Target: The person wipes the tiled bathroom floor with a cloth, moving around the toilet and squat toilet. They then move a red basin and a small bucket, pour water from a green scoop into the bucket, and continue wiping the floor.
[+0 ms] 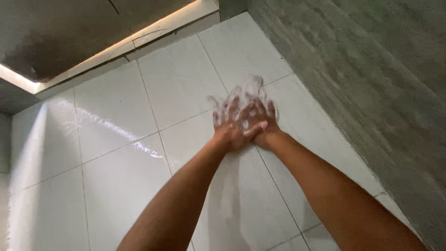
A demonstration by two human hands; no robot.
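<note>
Over the wet white tiled floor [116, 186], the left hand [228, 125] and right hand [260, 122] press together palm to palm, fingers spread, coated in white lather [246, 93]; soaping looks well along, rinsing remains.

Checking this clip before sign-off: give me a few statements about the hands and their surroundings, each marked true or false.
1. The left hand and right hand are pressed together. True.
2. White lather covers the fingers. True.
3. The hands hold a blue sponge. False: no sponge shows, only foam.
4. The floor is dark wood. False: it is glossy white tile.
5. A grey wall runs along the right side. True.
</note>
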